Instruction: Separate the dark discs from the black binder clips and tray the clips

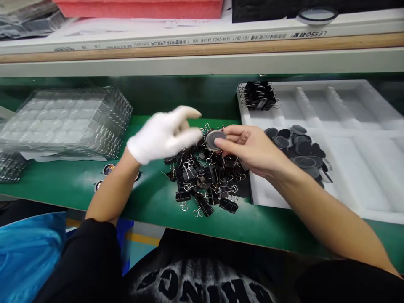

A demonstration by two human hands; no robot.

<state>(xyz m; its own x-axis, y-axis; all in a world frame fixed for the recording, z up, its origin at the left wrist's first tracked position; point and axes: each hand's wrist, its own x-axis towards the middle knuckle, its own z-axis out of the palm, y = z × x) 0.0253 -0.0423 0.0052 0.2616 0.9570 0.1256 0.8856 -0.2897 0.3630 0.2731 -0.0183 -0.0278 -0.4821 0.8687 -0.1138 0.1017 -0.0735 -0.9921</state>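
Between the thumb and fingers of my bare right hand is a round grey disc with a paler rim. My left hand wears a white glove and is slightly blurred; its thumb and fingers are apart, pointing toward the disc without touching it, and nothing shows between them. Below both hands lies a heap of black binder clips with silver wire handles. More dark grey discs are piled in the white divided tray, partly behind my right forearm.
At the left stand stacked clear plastic blister trays. Small round shiny pieces lie by my left forearm. A row of binder clips sits in the white tray's far left corner. On the shelf above are a red foam block and a ringed lens.
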